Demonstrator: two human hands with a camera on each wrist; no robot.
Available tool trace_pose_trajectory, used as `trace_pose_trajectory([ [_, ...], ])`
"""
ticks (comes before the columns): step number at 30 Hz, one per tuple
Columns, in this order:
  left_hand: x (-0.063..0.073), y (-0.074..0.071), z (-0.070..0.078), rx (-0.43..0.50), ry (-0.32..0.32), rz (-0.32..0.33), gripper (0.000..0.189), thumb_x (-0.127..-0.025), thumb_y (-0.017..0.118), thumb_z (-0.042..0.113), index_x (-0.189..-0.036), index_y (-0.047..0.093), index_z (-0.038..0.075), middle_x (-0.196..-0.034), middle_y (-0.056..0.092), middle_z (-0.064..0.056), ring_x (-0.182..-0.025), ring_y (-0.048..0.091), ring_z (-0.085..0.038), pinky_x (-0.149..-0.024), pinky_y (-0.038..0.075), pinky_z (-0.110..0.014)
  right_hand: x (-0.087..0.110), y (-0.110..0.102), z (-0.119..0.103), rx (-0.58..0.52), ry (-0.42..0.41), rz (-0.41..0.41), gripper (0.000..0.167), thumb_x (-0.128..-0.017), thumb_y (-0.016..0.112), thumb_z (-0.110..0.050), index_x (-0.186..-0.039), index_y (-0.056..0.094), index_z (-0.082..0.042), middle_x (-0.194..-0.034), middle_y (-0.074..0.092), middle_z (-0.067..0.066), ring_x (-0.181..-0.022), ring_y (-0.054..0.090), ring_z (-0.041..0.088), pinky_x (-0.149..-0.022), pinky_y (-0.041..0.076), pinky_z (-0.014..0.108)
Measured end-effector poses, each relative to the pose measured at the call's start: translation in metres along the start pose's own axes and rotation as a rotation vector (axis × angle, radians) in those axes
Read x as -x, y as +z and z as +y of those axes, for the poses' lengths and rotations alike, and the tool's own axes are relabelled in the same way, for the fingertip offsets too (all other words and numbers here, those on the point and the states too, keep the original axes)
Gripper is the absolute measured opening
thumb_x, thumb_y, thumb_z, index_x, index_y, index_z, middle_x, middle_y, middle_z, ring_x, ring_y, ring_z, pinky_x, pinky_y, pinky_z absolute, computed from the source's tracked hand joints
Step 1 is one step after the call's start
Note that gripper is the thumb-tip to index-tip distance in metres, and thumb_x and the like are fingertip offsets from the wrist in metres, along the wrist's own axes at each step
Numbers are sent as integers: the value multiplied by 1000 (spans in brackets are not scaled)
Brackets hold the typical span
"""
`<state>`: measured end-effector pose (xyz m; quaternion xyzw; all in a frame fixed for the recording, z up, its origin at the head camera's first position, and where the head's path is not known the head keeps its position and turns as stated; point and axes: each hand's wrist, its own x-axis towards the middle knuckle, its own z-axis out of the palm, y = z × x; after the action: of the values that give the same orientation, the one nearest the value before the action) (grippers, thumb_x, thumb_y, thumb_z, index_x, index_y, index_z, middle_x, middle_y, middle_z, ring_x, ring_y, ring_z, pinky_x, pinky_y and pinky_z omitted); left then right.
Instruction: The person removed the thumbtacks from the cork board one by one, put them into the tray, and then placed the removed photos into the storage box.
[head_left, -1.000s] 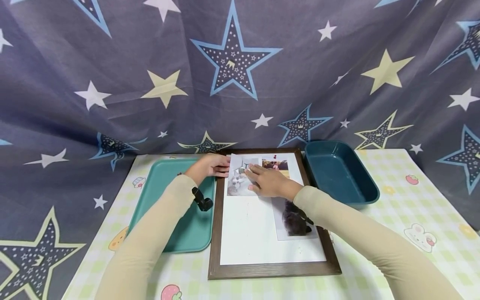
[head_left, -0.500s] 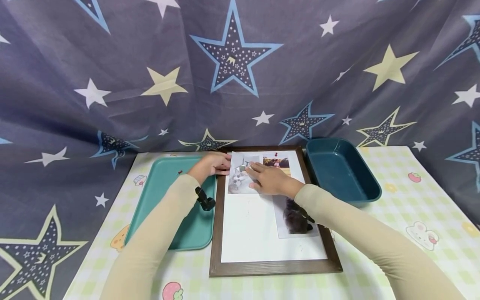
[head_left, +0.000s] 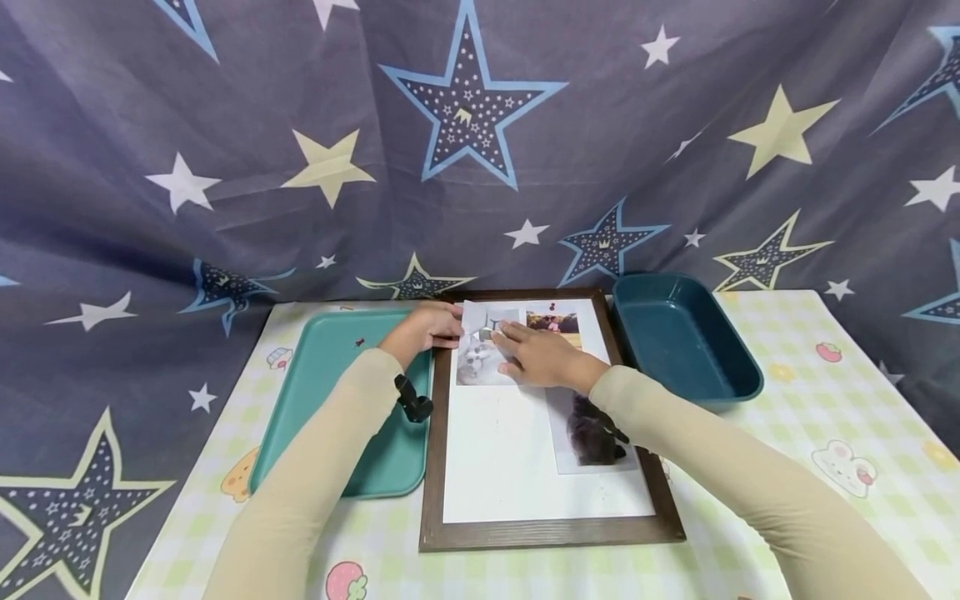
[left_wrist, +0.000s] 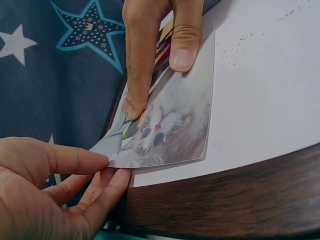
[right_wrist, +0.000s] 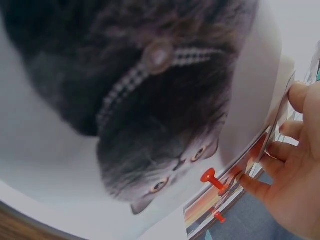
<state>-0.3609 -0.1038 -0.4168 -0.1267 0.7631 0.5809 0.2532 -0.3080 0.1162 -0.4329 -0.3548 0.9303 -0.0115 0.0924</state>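
A photo of a white kitten (head_left: 474, 364) lies at the upper left of a framed white board (head_left: 491, 467). At its left edge, my left hand (head_left: 429, 327) pinches the photo's corner between thumb and fingers, as the left wrist view shows. My right hand (head_left: 546, 358) rests with straight fingers on the kitten photo (left_wrist: 185, 115), pressing it to the board. Beneath the right wrist is a photo of a dark cat (head_left: 592, 437), with a red pushpin (right_wrist: 212, 180) at its upper edge. Another red pushpin (head_left: 552, 307) stands in a small outdoor photo (head_left: 566, 327) at the upper right.
Left of the board lies a green tray (head_left: 315, 425), holding a red pushpin (head_left: 360, 342). A dark blue bin (head_left: 738, 367) stands to the right. The checked tablecloth (head_left: 787, 517) surrounds them; a star-patterned curtain (head_left: 480, 225) hangs behind.
The left hand has shifted slightly right along the board's edge, uncovering more of the pushpin on the tray. The right hand keeps its place on the photo. The head view has tilted slightly.
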Motion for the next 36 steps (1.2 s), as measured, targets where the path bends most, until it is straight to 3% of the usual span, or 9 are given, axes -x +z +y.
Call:
trace_pose_trajectory([
  [5,-1,2,-1,3,6,7,65,-91,57,-15,-152,45,5,-155,46,-20,-135,53,-33,-106,54,-38,0,0,0,-21,17,-6,64,-109,43,-42,-161,27,-9,-168,22,17,-155,25,34,-120,38,51],
  [12,-1,1,-5,3,1,12,63,-92,59,-14,-151,47,6,-154,46,-19,-137,52,-34,-103,55,-37,-1,1,0,-24,5,1,64,-109,44,-42,-161,29,-8,-167,24,18,-154,27,35,-118,40,51],
  [25,0,2,-10,-22,42,-1,60,-91,60,-11,-148,50,4,-149,50,-20,-119,61,-29,-95,59,-32,2,3,-1,-16,22,14,63,-108,46,-40,-160,32,-7,-166,27,19,-153,30,36,-113,45,52],
  [31,1,0,-9,-27,66,1,60,-91,61,-11,-148,50,3,-147,51,-21,-109,61,-25,-80,61,-24,1,1,-1,-8,22,23,63,-108,45,-41,-160,31,-8,-167,27,18,-153,30,36,-112,46,53],
  [36,1,-3,-11,-35,67,0,59,-92,61,-9,-149,50,4,-146,51,-21,-106,62,-24,-82,61,-25,0,1,-3,-7,2,37,63,-108,45,-41,-159,33,-6,-166,29,19,-152,33,37,-108,50,53],
])
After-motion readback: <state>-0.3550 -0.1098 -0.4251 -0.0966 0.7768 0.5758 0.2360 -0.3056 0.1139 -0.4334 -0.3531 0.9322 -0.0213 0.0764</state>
